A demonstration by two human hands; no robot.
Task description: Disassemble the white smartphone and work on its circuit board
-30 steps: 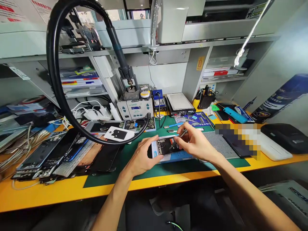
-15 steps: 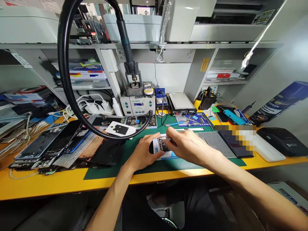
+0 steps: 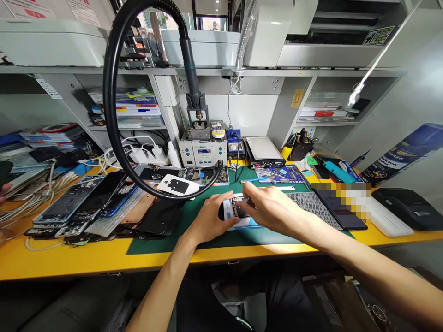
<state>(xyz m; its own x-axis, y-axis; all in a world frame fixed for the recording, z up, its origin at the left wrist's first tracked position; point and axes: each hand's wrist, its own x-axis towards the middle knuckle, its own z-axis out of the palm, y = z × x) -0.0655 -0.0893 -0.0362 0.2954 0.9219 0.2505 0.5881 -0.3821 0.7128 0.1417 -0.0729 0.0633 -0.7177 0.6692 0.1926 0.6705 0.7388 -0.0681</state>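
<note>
An opened phone, its inner parts showing, lies on the green mat in front of me. My left hand grips its left end, thumb along the near side and fingers at the far side. Over the phone, my right hand is closed with its fingers curled in a pinch; what it holds is hidden by the hand. A light blue and white surface shows under the phone and right hand. Just right of it lies a grey perforated pad.
Stacked phones and phone parts fill the left side. A hot air station with a looping black hose stands behind. A dark phone and spray can are right. Another person's hand shows at the left edge.
The view has shifted slightly, so the bench appears farther right. Both my hands keep nearly the same position at the phone. Another person's hand has come into view at the left edge.
</note>
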